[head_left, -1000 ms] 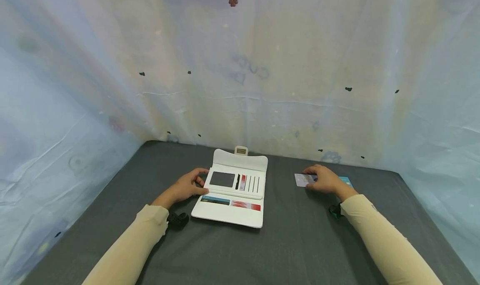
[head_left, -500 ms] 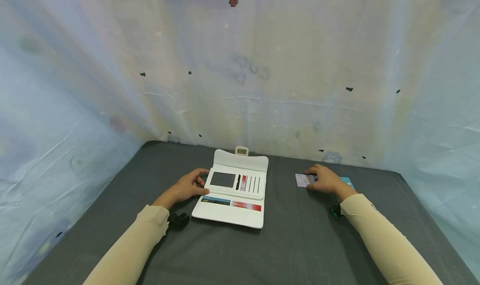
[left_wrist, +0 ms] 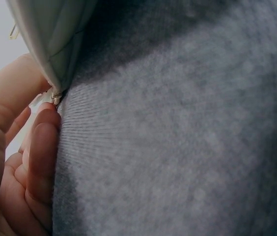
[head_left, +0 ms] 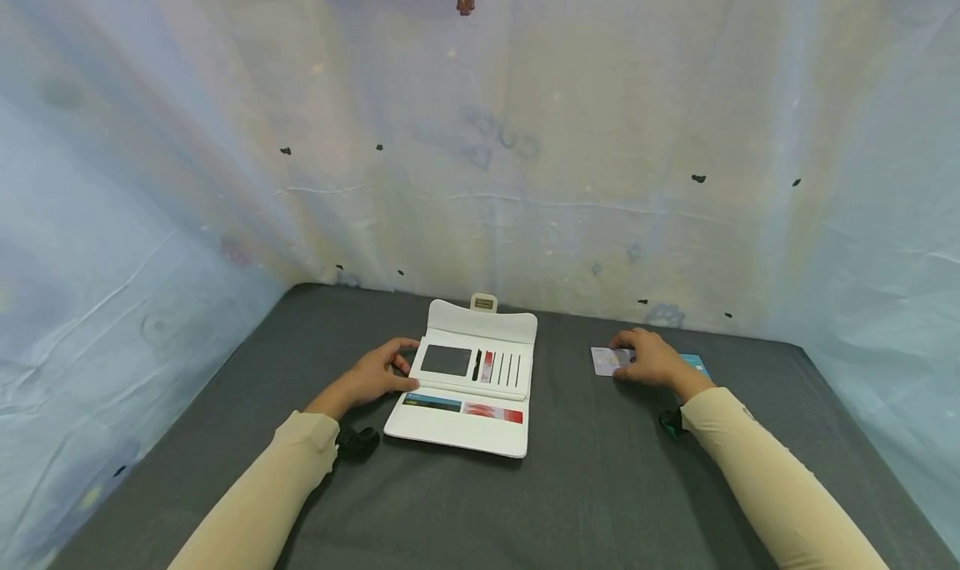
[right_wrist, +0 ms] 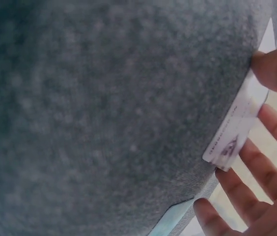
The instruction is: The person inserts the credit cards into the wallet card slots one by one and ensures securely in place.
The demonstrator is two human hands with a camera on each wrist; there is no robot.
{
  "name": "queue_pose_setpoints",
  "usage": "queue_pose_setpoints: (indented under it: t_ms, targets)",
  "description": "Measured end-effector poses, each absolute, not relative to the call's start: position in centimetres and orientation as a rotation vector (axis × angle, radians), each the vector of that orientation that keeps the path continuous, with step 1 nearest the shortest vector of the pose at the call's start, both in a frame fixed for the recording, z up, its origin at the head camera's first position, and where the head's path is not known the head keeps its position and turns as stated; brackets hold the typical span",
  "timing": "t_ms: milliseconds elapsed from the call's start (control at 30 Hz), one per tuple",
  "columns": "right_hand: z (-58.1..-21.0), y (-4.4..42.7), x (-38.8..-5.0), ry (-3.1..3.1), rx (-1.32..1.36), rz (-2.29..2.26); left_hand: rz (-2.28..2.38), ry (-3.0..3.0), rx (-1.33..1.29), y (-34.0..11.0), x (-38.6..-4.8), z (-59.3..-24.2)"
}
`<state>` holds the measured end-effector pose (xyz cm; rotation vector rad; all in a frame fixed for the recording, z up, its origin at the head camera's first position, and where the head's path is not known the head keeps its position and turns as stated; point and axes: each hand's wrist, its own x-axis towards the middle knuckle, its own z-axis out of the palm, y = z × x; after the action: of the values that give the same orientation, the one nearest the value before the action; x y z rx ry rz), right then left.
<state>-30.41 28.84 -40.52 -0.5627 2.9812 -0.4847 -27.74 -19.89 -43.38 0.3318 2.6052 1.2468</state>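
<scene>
A white wallet (head_left: 457, 435) lies unfolded on the dark grey tabletop, with its clasp tab (head_left: 483, 302) pointing away from me. Cards show in its slots, among them a blue-and-dark card (head_left: 432, 402) and a red-and-white card (head_left: 492, 412). My left hand (head_left: 371, 373) holds the wallet's left edge, thumb on top. Right of the wallet, a pale printed card (head_left: 603, 362) lies on the cloth. My right hand (head_left: 651, 360) grips it between thumb and fingers at its opposite long edges, as the right wrist view shows. A light-blue card (head_left: 695, 362) is partly hidden behind this hand.
Grey cloth (head_left: 570, 487) covers the table. A pale patterned curtain (head_left: 555, 137) hangs along the table's back and sides. Dark straps (head_left: 357, 442) sit at both wrists below beige sleeves (head_left: 262, 482).
</scene>
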Motion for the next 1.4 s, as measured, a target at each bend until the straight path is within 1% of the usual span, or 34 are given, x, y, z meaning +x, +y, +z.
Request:
queue_pose_setpoints:
  t_ms: [433, 800, 1167, 1400]
  targets:
    - [-40.3, 28.7, -30.1, 2.989, -0.549, -0.531, 1.244, 2.606, 0.315, -19.8, -27.7, -43.2]
    - [-39.2, 28.5, -29.2, 3.027, -0.656, -0.602, 1.258, 2.605, 0.311, -19.8, -27.9, -43.2]
    - [-38.4, 28.9, -28.6, 2.999, -0.579, -0.677, 1.272, 2.595, 0.341, -19.8, -27.9, -43.2]
    - [-37.9, 28.9, -28.3, 2.961, -0.624, -0.754, 1.277, 2.612, 0.333, -19.7, -27.8, -42.7]
